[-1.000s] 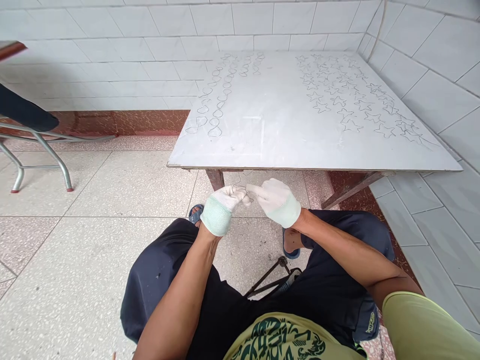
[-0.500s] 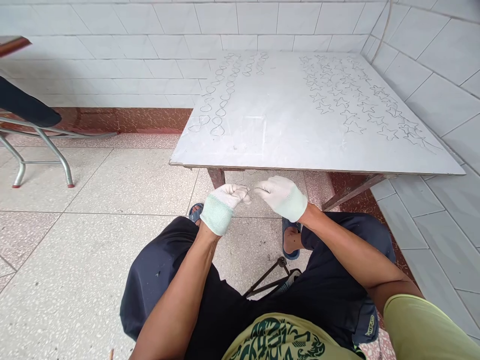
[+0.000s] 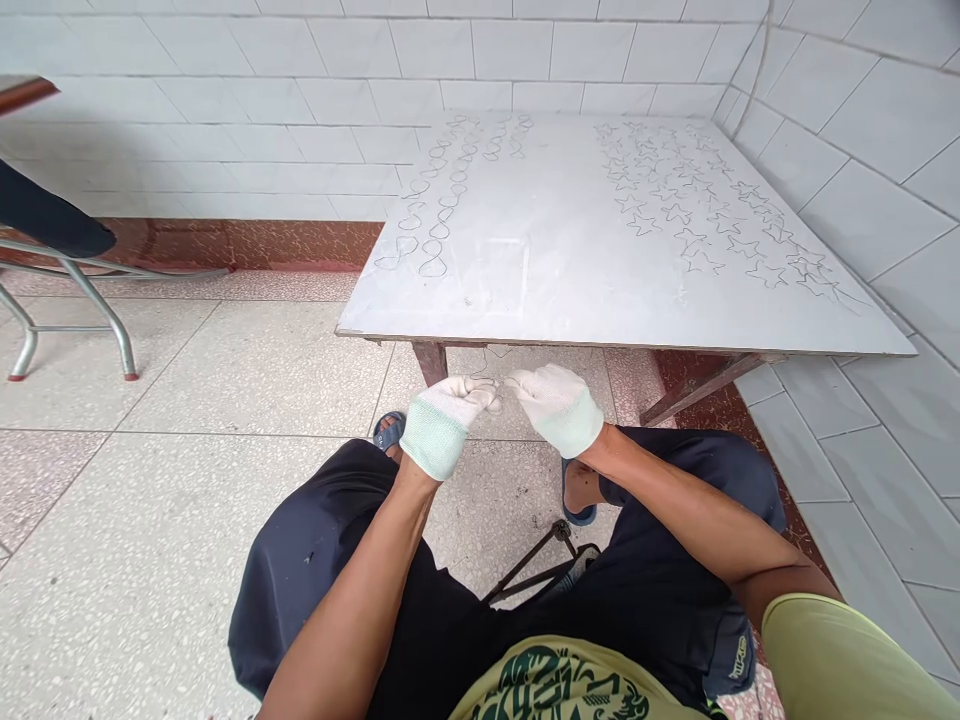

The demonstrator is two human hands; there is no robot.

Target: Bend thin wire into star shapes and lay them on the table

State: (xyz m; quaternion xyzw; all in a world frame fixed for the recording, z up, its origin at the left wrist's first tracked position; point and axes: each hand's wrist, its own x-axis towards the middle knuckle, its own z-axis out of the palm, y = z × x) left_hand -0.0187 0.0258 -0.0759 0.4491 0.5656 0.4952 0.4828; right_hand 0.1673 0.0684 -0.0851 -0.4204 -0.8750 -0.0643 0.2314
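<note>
Both hands wear white gloves with pale green cuffs and are held close together just below the front edge of the white-topped table [image 3: 570, 290]. My left hand [image 3: 456, 398] is closed in a pinch on a thin bent wire [image 3: 496, 356], which curves up above its fingertips. My right hand [image 3: 551, 395] has its fingers pressed together, pointing at the left fingertips with a small gap between. What it pinches, if anything, is too fine to make out. On the tabletop lie rows of looped wire shapes [image 3: 433, 258] at the left and many wire stars [image 3: 701, 252] at the right.
Tiled walls border the table behind and at right. Beneath it stand wooden legs [image 3: 430, 362]. A metal-legged stool [image 3: 112, 325] with a person's dark-clothed leg [image 3: 49, 215] is at far left. A dark metal frame [image 3: 536, 575] sits between my knees.
The view has shifted slightly. My hands stay close together at the table edge, with the right fingers at a slightly different angle. The wire remains in my left hand.
</note>
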